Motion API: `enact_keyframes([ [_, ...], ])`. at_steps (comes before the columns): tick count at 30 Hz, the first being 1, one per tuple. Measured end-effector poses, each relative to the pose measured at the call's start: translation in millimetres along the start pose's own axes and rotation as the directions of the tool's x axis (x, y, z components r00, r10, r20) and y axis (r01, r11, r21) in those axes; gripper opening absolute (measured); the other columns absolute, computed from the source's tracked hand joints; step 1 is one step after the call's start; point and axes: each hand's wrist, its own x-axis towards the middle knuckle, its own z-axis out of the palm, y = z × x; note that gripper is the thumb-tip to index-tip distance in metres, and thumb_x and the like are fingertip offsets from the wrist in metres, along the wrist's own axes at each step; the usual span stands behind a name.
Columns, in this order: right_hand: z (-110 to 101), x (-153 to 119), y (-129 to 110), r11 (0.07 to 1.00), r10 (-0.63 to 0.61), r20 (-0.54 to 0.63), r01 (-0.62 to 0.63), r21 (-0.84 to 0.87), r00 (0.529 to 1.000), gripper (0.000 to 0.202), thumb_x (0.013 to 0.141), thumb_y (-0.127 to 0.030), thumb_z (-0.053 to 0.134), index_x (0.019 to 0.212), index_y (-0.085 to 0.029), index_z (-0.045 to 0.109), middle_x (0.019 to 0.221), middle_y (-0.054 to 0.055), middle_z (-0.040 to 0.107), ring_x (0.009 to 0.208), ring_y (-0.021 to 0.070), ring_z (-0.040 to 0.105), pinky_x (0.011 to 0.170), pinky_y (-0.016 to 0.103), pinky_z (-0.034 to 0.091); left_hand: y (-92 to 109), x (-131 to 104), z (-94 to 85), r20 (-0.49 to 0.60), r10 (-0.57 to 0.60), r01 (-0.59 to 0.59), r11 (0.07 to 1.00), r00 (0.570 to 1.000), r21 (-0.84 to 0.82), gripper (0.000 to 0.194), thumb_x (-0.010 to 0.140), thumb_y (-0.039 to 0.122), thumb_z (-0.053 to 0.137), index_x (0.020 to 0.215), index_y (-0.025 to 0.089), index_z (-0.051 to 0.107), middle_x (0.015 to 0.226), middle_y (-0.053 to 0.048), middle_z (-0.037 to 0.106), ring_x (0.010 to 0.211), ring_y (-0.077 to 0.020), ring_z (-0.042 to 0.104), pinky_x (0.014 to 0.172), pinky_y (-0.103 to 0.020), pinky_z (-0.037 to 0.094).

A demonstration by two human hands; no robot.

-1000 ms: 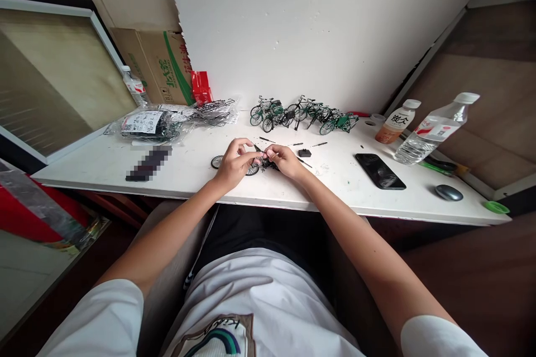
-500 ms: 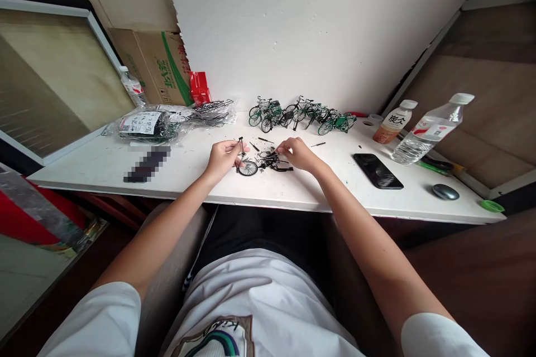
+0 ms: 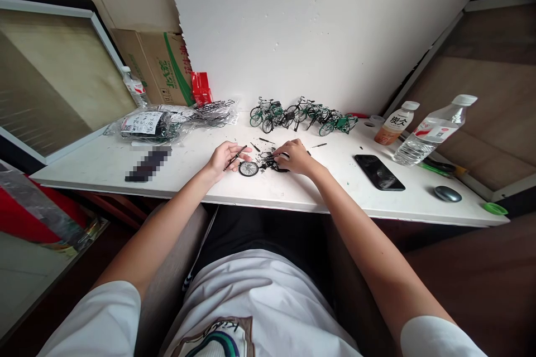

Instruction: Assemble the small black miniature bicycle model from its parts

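Note:
My left hand (image 3: 219, 159) holds a thin black bicycle part (image 3: 234, 158), tilted across its half-curled fingers. Just right of those fingers is a small black spoked wheel (image 3: 248, 168). Over a cluster of small black bicycle parts (image 3: 268, 162) is my right hand (image 3: 296, 156), palm down, its fingers bent together into the cluster. What its fingertips hold, if anything, is hidden. Behind both hands stand several assembled miniature bicycles (image 3: 305, 114), green and black.
Plastic-bagged parts (image 3: 144, 125) lie at the back left, beside a cardboard box (image 3: 154, 67). On the right are a phone (image 3: 379, 172), a mouse (image 3: 447, 193), a drink bottle (image 3: 396, 122) and a large water bottle (image 3: 435, 131). A small screwdriver-like tool (image 3: 319, 145) lies behind my right hand.
The part in my left hand has gone from nearly upright to slanted, and the left fingers have loosened. My right hand has lowered over the cluster of parts.

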Motion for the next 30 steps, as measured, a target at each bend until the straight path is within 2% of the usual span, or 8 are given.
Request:
enact_keyframes([
  [4,-7.5,-3.2,-17.2,0.998,-0.057,0.054,0.056,0.011,0.997,0.031,0.095,-0.043,0.076,0.118,-0.024,0.084,0.120,0.016,0.075,0.126,0.0417,0.055,0.107,0.054,0.046,5.0,-6.6,4.2,0.069,0.064,-0.065,0.998,0.996,0.003,0.046,0.081,0.049,0.077,0.103,0.009,0.082,0.086,-0.010,0.075,0.045,-0.0035,0.031,0.046,-0.025,0.027],
  [8,-11.3,-5.5,-26.6,0.997,-0.071,0.148,0.068,0.028,0.986,0.041,0.087,-0.045,0.085,0.122,-0.025,0.083,0.122,0.015,0.074,0.128,0.0421,0.054,0.108,0.053,0.047,10.0,-14.3,11.0,0.038,0.132,-0.135,0.986,0.990,0.097,0.045,0.074,0.043,0.089,0.105,0.011,0.084,0.077,-0.004,0.066,0.055,-0.0064,0.045,0.048,-0.022,0.028],
  [11,-9.5,-6.3,-28.4,0.998,-0.061,0.154,0.057,0.030,0.986,0.038,0.088,-0.043,0.084,0.121,-0.025,0.083,0.121,0.015,0.074,0.129,0.0421,0.053,0.108,0.054,0.047,11.3,-13.2,7.9,-0.022,0.138,-0.133,0.978,0.990,0.162,0.048,0.070,0.043,0.093,0.105,0.012,0.084,0.080,-0.005,0.069,0.054,-0.0052,0.043,0.046,-0.022,0.024],
  [15,-8.5,-6.8,-27.6,1.000,-0.005,0.141,0.005,0.001,0.990,0.037,0.088,-0.041,0.083,0.121,-0.025,0.083,0.124,0.016,0.072,0.134,0.0437,0.050,0.110,0.056,0.045,16.3,-8.1,-12.2,-0.098,0.140,-0.116,0.969,0.985,0.217,0.051,0.066,0.041,0.097,0.106,0.012,0.082,0.101,-0.013,0.079,0.054,-0.0038,0.044,0.046,-0.020,0.027],
  [17,-9.2,-6.8,-26.1,0.999,0.035,0.108,-0.032,-0.032,0.994,0.040,0.087,-0.041,0.084,0.124,-0.024,0.082,0.129,0.017,0.070,0.137,0.0449,0.047,0.110,0.057,0.043,22.8,-8.2,-25.7,-0.054,0.086,-0.071,0.970,0.995,0.234,0.051,0.069,0.042,0.096,0.108,0.013,0.081,0.106,-0.017,0.080,0.051,-0.0030,0.041,0.045,-0.020,0.026],
  [21,-8.8,-5.0,-21.4,0.996,0.083,0.007,-0.083,-0.021,0.997,0.038,0.091,-0.045,0.080,0.124,-0.026,0.080,0.133,0.017,0.068,0.139,0.0451,0.044,0.110,0.060,0.041,35.4,-13.2,-47.0,-0.009,0.029,-0.024,0.944,1.000,0.329,0.059,0.069,0.045,0.096,0.116,0.013,0.079,0.098,-0.017,0.081,0.050,-0.0043,0.039,0.045,-0.020,0.026],
  [25,-5.7,-1.6,-18.7,0.993,0.105,-0.127,-0.096,0.072,0.986,0.028,0.100,-0.045,0.069,0.113,-0.025,0.081,0.127,0.015,0.071,0.135,0.0411,0.047,0.109,0.057,0.043,30.3,-13.2,-54.9,-0.058,0.154,-0.096,0.825,0.986,0.557,0.060,0.071,0.053,0.093,0.116,0.016,0.081,0.098,-0.014,0.080,0.070,-0.0163,0.064,0.055,-0.023,0.042],
  [30,-6.8,0.4,-21.7,0.989,0.044,-0.314,0.004,0.150,0.948,0.027,0.105,-0.040,0.060,0.106,-0.022,0.080,0.114,0.013,0.076,0.125,0.0373,0.053,0.111,0.055,0.044,12.0,-6.6,-53.5,0.099,0.278,-0.247,0.571,0.955,0.783,0.045,0.075,0.047,0.089,0.111,0.020,0.085,0.108,-0.013,0.082,0.107,-0.0306,0.075,0.090,-0.035,0.057],
])
